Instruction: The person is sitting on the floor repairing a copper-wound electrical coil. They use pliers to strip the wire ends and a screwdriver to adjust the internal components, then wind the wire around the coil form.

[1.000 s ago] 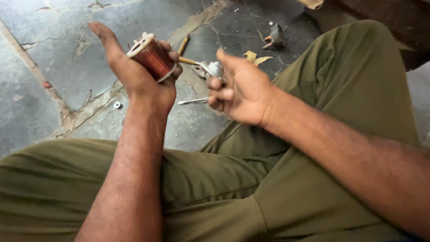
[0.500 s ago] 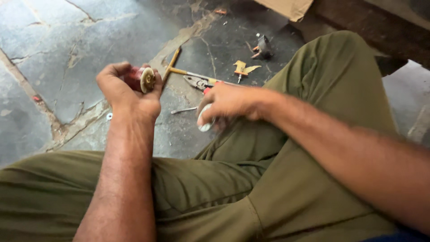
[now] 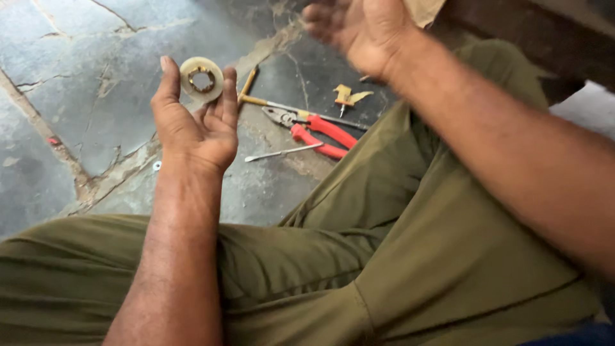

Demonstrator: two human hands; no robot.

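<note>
- Your left hand (image 3: 195,125) holds up the round spool (image 3: 201,78) in its fingertips.
- Your right hand (image 3: 362,29) is open and empty, far off.
- The red pliers (image 3: 314,131) lie untouched on the floor.

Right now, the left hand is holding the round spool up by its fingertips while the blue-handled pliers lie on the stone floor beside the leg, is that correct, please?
Not quite: the pliers have red handles, not blue. The head view shows them lying on the stone floor beside the leg, while the left hand holds the round spool up by its fingertips.
</note>
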